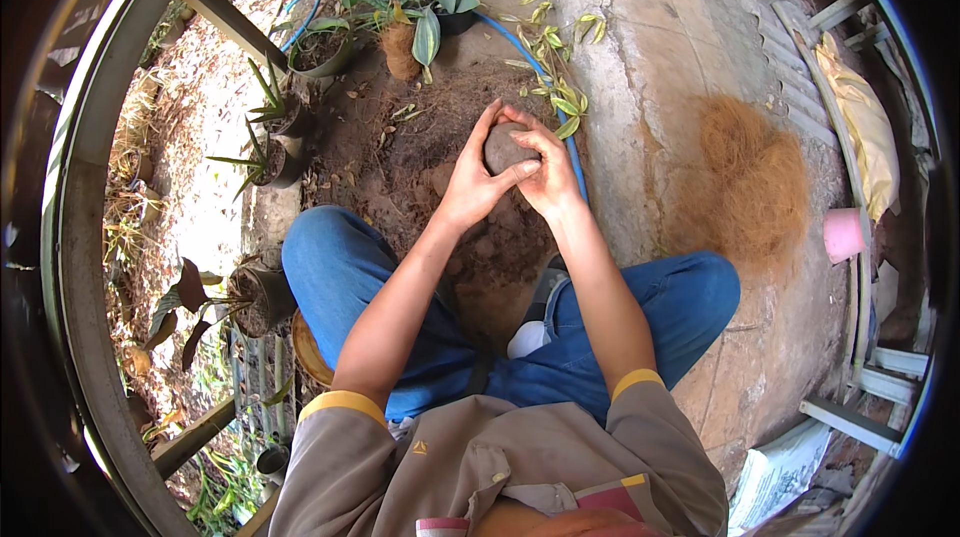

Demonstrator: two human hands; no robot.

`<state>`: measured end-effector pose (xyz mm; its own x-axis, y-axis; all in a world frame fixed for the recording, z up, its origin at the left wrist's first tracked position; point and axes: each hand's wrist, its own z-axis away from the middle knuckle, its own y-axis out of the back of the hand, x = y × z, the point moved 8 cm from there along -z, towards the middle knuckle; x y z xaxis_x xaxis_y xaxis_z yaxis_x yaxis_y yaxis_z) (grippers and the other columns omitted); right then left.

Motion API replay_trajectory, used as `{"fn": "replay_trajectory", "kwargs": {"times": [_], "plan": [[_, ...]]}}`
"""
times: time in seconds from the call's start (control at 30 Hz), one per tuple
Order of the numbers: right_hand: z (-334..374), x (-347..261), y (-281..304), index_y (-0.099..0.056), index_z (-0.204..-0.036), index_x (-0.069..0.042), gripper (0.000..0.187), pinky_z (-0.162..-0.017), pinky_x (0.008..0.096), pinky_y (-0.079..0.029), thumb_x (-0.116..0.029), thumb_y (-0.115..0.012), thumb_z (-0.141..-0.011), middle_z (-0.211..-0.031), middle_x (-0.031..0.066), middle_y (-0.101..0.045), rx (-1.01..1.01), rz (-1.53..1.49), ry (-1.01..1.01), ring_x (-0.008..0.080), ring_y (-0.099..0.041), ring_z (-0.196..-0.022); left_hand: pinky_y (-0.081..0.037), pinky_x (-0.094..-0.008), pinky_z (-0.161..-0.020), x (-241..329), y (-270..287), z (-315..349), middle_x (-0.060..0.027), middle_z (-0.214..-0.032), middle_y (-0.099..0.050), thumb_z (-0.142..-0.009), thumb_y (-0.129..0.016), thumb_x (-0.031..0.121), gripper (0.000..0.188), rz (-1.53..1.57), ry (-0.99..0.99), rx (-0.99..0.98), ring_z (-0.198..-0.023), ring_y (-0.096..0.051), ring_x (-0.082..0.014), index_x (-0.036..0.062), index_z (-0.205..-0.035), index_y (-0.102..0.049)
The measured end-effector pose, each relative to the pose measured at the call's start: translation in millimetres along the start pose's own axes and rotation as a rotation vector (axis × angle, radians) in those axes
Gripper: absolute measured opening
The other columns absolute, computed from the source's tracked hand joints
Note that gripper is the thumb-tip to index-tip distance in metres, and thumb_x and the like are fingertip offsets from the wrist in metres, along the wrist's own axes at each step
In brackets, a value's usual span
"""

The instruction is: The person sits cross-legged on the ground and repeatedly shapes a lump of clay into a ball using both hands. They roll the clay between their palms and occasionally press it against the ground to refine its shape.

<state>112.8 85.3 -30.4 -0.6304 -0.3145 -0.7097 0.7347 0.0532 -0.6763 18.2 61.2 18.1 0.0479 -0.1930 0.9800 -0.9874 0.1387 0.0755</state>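
Observation:
Between my two hands is a rounded grey-brown ball of soil [507, 148], about as wide as a palm. My left hand [474, 177] cups its left side, with the fingers reaching up along it. Around its right side and over the front curls my right hand [552, 169], and both thumbs meet near the ball's lower edge. Loose dark soil [400, 147] with clods and fibres lies on the ground below my hands. The underside of the ball is hidden.
Several potted plants [270, 162] stand at the left. A blue hose [575, 162] runs behind my hands beside trailing variegated leaves [568, 102]. On the concrete at the right lies a heap of brown coconut fibre [755, 182], with a pink pot [845, 235] and pale sack [860, 127] beyond.

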Motion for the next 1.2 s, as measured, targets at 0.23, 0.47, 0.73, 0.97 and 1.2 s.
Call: {"fn": "replay_trajectory", "kwargs": {"times": [0.23,0.47,0.73,0.97,1.2], "plan": [[4,-6,-16,-0.054,-0.121,-0.002,0.036,-0.098,0.0344,-0.041,-0.013,-0.050,-0.087,-0.119,0.0098,-0.056,-0.104,-0.203,-0.037,0.0192,-0.053,-0.112,-0.033,-0.0360,-0.104,-9,4,-3,-0.0147,-0.136,-0.040,-0.076,-0.075,0.024,0.085,0.459,0.121,0.059,-0.125,-0.040,-0.0241,0.0032,-0.142,-0.025],[12,-5,-29,-0.046,-0.128,-0.003,0.043,-0.099,0.0325,-0.039,-0.007,-0.052,-0.085,-0.124,0.0094,-0.051,-0.182,-0.136,-0.024,0.0183,-0.048,-0.116,-0.035,-0.0370,-0.103,-29,9,0,-0.0138,-0.135,-0.042,-0.089,-0.060,0.018,0.063,0.773,0.309,0.186,-0.123,-0.042,-0.0234,0.0049,-0.141,-0.027],[15,-26,-46,-0.045,-0.127,-0.004,0.054,-0.098,0.0314,-0.038,0.002,-0.063,-0.076,-0.122,0.0081,-0.049,-0.248,0.092,0.229,0.0174,-0.046,-0.114,-0.038,-0.0418,-0.099,-8,8,-2,-0.0105,-0.133,-0.039,-0.087,-0.057,0.045,0.071,0.869,0.278,0.034,-0.123,-0.041,-0.0257,0.0106,-0.141,-0.025],[16,-12,-46,-0.040,-0.134,-0.006,0.049,-0.105,0.0366,-0.031,-0.012,-0.052,-0.087,-0.130,0.0085,-0.048,-0.260,-0.215,0.010,0.0188,-0.042,-0.124,-0.037,-0.0413,-0.101,-20,16,-4,-0.0154,-0.132,-0.043,-0.090,-0.051,0.047,0.069,0.607,0.293,0.213,-0.122,-0.043,-0.0262,0.0078,-0.141,-0.025],[34,-56,-79,-0.066,-0.096,-0.003,0.030,-0.078,0.0361,-0.049,-0.021,-0.071,-0.072,-0.098,0.0113,-0.064,-0.291,1.074,0.834,0.0270,-0.063,-0.088,-0.043,-0.0421,-0.096,-26,-8,14,-0.0121,-0.123,-0.049,-0.081,-0.029,0.075,0.086,0.813,0.671,0.038,-0.111,-0.053,-0.0242,0.0044,-0.129,-0.040]]}}
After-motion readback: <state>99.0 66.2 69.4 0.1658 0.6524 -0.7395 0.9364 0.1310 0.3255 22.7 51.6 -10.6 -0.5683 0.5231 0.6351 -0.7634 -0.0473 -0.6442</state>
